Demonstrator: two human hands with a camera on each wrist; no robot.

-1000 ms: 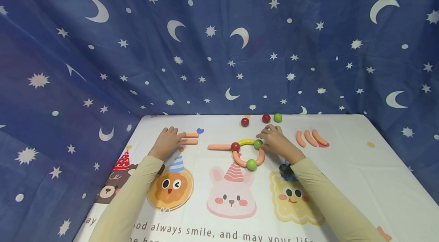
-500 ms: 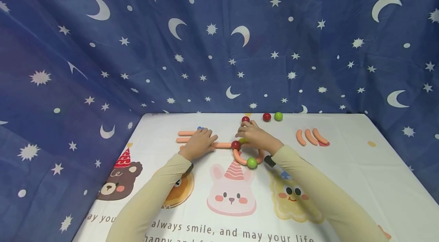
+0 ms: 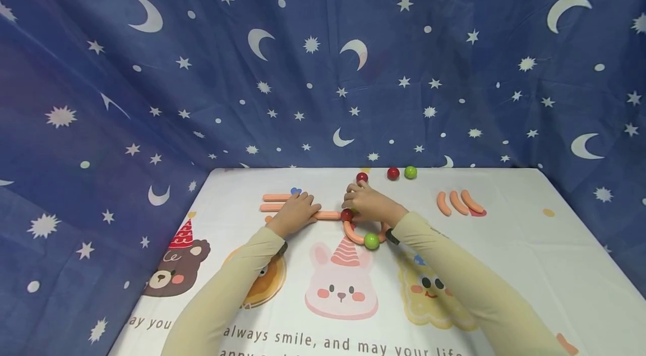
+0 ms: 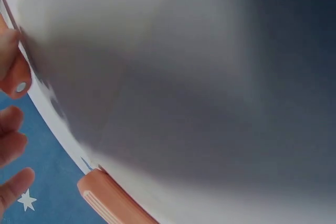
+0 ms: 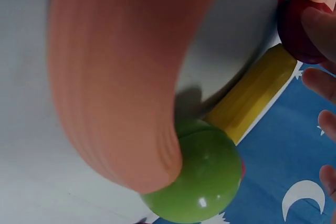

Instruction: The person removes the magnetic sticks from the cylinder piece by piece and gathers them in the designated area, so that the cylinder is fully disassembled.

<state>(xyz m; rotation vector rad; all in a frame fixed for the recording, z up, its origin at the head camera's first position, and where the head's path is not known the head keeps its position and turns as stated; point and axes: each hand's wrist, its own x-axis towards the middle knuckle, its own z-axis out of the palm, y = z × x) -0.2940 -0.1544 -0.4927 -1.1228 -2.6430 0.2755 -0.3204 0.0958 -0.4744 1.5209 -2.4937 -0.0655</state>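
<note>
My left hand point(image 3: 295, 213) pinches a straight orange magnetic rod point(image 3: 329, 215) with a silver dot on its end; its thumb point(image 4: 8, 51) shows on that rod in the left wrist view. The rod's other end meets a red ball point(image 3: 346, 215). My right hand point(image 3: 370, 202) pinches this red ball, thumb against it in the right wrist view. A ring runs on from the ball: a yellow curved rod point(image 5: 254, 93), a green ball point(image 5: 197, 171), curved orange rods point(image 3: 351, 234) and another green ball point(image 3: 371, 241). In the head view, my right hand hides the ring's far side.
Two loose straight orange rods point(image 3: 272, 208) lie left of the ring. Behind it are two red balls point(image 3: 393, 173) and a green ball point(image 3: 411, 172). Several curved orange rods point(image 3: 459, 202) lie at the right. A blue starry curtain point(image 3: 323, 64) hangs behind the table.
My left hand has moved right from the loose rods onto the rod joined to the red ball. My right hand has moved left from the ring's green ball to the red ball.
</note>
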